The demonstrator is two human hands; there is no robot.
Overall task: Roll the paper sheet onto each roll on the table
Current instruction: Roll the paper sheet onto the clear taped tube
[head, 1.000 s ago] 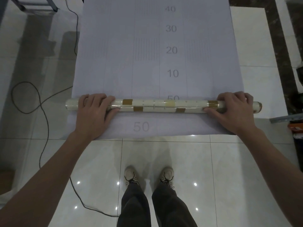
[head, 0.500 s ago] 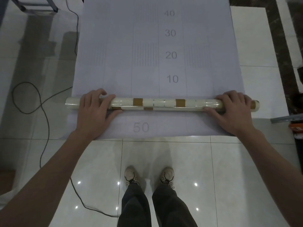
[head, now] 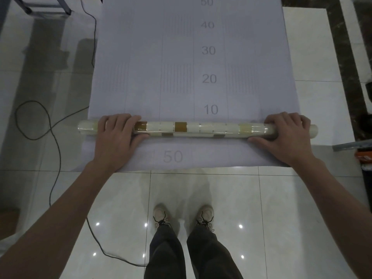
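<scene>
Head view only. Sheet (head: pixel 181 57) is pale, lies flat and runs away from the person, printed with thin lengthwise lines, blocks of short stripes and grey numbers 10, 20, 30, 40, 50 going up toward the far end. Roll (head: pixel 201 128) is a long cream tube with brown and yellowish patches. It lies crosswise on the sheet close to its near edge, just below the "10", and both ends poke out past the sheet's sides. A short strip of sheet with another "50" on it shows on the near side of the roll, flat, ending in a straight edge. Left hand (head: pixel 118 137) is on the roll near its left end: fingers curled over the top, thumb along the near side, gripping it. Right hand (head: pixel 285 135) is near the right end with the same hold, fingers wrapped over the top and thumb stretched along the near side against the tube. Both palms are down and both forearms are bare, reaching in from the bottom corners. Middle of the roll between the hands is uncovered. Table (head: pixel 40 117) left of the sheet looks glassy and reflective. A black cable (head: pixel 54 137) loops there and trails down toward the person's feet. White tiled floor (head: pixel 281 198) is below the sheet's edge. Two tan laced shoes (head: pixel 161 216) and dark trousers (head: pixel 165 254) are at bottom centre. An orange thing (head: pixel 363 158) is at the right edge, too cut off to identify. Metal frame legs (head: pixel 46 9) are top left.
</scene>
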